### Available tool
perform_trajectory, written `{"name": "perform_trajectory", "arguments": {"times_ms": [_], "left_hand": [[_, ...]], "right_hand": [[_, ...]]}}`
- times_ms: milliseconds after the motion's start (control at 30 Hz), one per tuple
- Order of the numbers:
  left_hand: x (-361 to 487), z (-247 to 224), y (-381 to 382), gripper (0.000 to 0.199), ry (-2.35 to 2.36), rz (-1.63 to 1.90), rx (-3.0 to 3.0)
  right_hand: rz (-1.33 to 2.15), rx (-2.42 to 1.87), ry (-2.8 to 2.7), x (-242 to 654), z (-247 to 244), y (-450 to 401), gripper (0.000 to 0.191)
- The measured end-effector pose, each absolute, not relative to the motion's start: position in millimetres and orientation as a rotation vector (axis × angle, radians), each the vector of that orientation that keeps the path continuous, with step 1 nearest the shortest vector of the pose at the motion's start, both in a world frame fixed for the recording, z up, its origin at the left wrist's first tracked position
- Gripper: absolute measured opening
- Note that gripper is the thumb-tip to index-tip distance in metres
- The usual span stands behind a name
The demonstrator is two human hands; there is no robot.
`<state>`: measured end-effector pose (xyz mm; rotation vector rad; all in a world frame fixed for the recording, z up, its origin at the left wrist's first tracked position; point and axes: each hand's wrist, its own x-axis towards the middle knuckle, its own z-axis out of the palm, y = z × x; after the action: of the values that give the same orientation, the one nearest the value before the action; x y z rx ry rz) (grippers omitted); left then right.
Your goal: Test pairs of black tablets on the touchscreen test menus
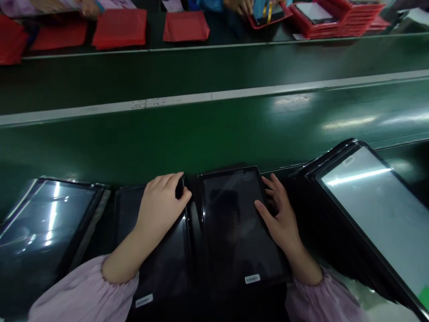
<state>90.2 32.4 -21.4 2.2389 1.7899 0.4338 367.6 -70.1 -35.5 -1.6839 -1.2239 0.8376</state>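
Note:
Two black tablets with glossy dark screens lie side by side in front of me, each with a small white label near its lower edge. My left hand [164, 199] is bent over the upper right corner of the left tablet [164, 264], thumb and fingers closed round it; part of that tablet is hidden under my wrist. On the right tablet [231, 228], my right hand [279, 217] has its thumb at the face's right edge and its fingers curled along the side. The fingertips there are partly hidden.
A stack of tablets [378, 205] lies tilted at the right; another glossy tablet [47, 223] is at the left. Beyond runs a green conveyor surface [201, 134] with a pale rail [234, 94]. Across it, co-workers' hands [239, 6] handle red pouches [186, 27], several of them stacked.

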Motion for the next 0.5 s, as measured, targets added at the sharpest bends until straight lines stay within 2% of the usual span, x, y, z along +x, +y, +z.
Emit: {"name": "perform_trajectory", "arguments": {"times_ms": [333, 500], "left_hand": [[91.5, -19.7, 24.3, 0.045, 1.658, 0.421, 2.338], [96.8, -15.6, 21.5, 0.045, 1.610, 0.476, 2.283]], "right_hand": [[0.793, -1.571, -1.425, 381.2, -31.9, -60.7, 0.085], [0.746, -1.486, -1.613, 411.7, -30.8, -55.3, 0.079]]}}
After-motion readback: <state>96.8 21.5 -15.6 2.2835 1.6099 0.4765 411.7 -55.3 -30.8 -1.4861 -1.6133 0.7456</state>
